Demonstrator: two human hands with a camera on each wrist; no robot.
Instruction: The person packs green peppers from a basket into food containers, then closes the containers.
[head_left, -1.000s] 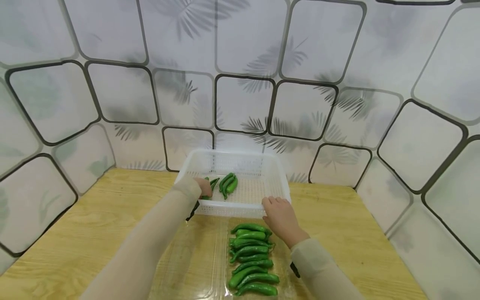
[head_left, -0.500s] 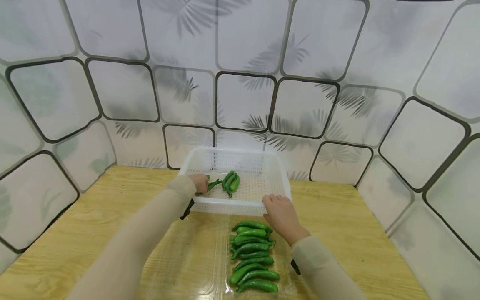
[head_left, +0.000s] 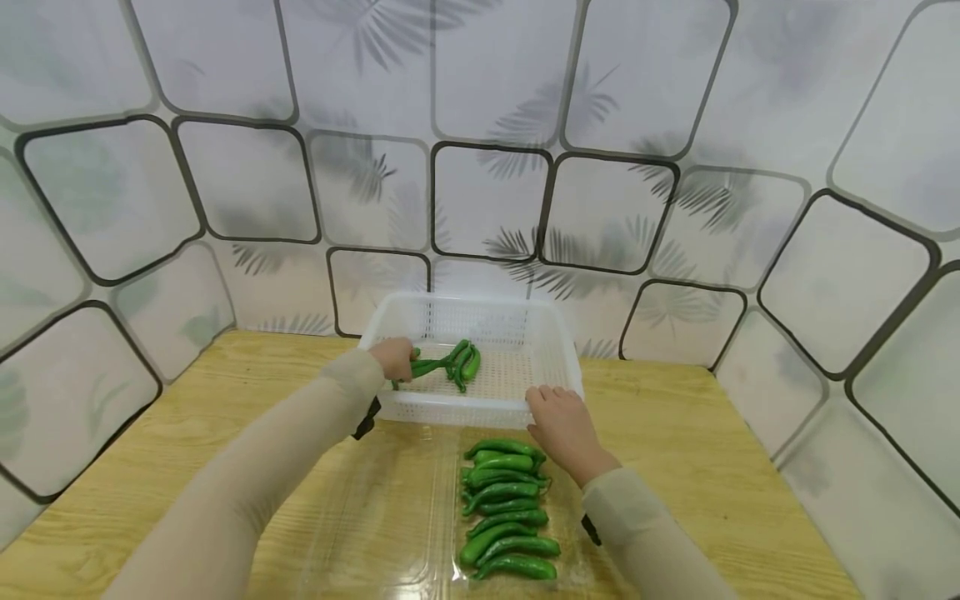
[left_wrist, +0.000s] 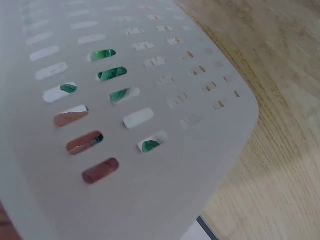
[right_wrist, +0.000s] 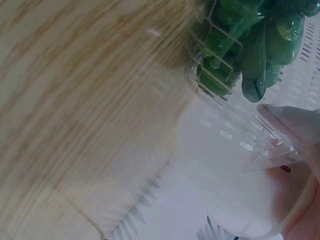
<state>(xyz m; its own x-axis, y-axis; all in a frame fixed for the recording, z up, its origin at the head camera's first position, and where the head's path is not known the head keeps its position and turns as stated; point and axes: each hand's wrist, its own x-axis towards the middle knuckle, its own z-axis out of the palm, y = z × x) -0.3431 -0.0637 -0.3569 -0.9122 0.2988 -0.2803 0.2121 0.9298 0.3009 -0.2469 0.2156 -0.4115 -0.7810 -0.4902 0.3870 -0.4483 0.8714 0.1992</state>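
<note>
My left hand reaches over the near left corner into a white slotted plastic basket. Its fingers curl down onto green chili peppers, whose ends stick out past the fingers; the fingertips are hidden. Through the slots, the left wrist view shows bits of fingers and green pepper. A small bunch of peppers lies to the right of that hand. My right hand grips the basket's near right rim, its thumb close beside a clear plastic edge in the right wrist view.
In front of the basket, a clear plastic tray lies on the wooden table. A column of several green peppers fills its right side. A patterned wall rises right behind the basket.
My left hand has moved a little left inside the basket, and more of the peppers beside its fingers shows. My right hand has stayed on the rim.
</note>
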